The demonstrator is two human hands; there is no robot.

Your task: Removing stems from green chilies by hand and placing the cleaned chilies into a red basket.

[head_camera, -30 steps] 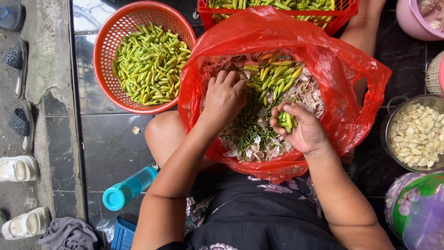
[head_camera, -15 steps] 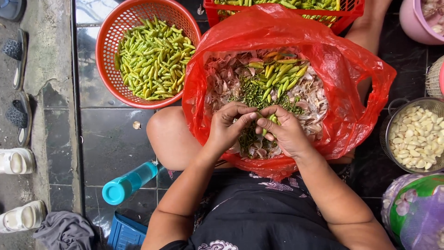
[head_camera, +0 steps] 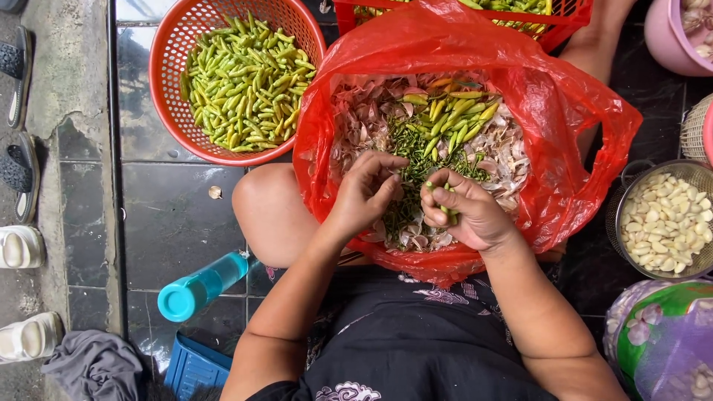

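Note:
A red plastic bag (head_camera: 564, 111) lies open on my lap, filled with garlic skins, green chili stems (head_camera: 408, 156) and several whole green chilies (head_camera: 460, 122). My right hand (head_camera: 468, 212) is closed around a few green chilies (head_camera: 444, 210) above the bag's near side. Close beside it, my left hand (head_camera: 368, 193) pinches with thumb and fingers at the tip of a chili; what it grips is too small to see. A round red basket (head_camera: 167, 111) of destemmed green chilies (head_camera: 241, 82) stands to the upper left.
A metal colander (head_camera: 620, 223) of peeled garlic sits at right, a red crate (head_camera: 572, 18) of chilies behind the bag. A blue bottle (head_camera: 204, 286) and blue crate (head_camera: 193, 367) lie by my left leg. Sandals (head_camera: 18, 171) line the left edge. A pink bucket (head_camera: 668, 37) stands top right.
My left hand came back from deep in the bag to meet my right hand, which curled shut on its chilies. Both hands now work together at the bag's near side.

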